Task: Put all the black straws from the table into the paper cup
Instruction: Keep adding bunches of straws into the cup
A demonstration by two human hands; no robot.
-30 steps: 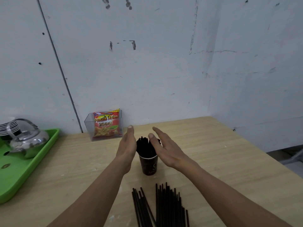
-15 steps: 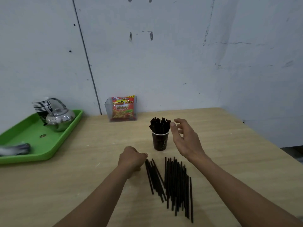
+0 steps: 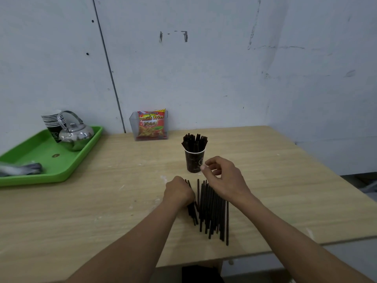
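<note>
Left hand: The left hand is curled down over the small bunch of black straws and seems to grip it. Its fingers are hidden under the back of the hand, so I cannot be fully sure.
Right hand: The right hand hangs over the big pile of straws, just in front of the paper cup. Its fingers are loosely bent and I see no straw in them.
Where the straws are: Many standing straws fill the cup. The rest lie flat on the desk in two lots side by side, near the front edge.
How the straws will feel: Very light, thin and smooth, I think. They should roll and slip away easily. They look stiff enough to stay straight, but a hard squeeze could squash them.
Where to hold: Around the middle of a bunch, so the ends stay even and go into the cup together.
The cup: It looks light too. With tall straws inside, a bump could tip it over.
Writing: The snack packet says "French Fries 2000", with "Kentang Goreng" in small letters on top. The pale print on the paper cup is too small to read.
</note>
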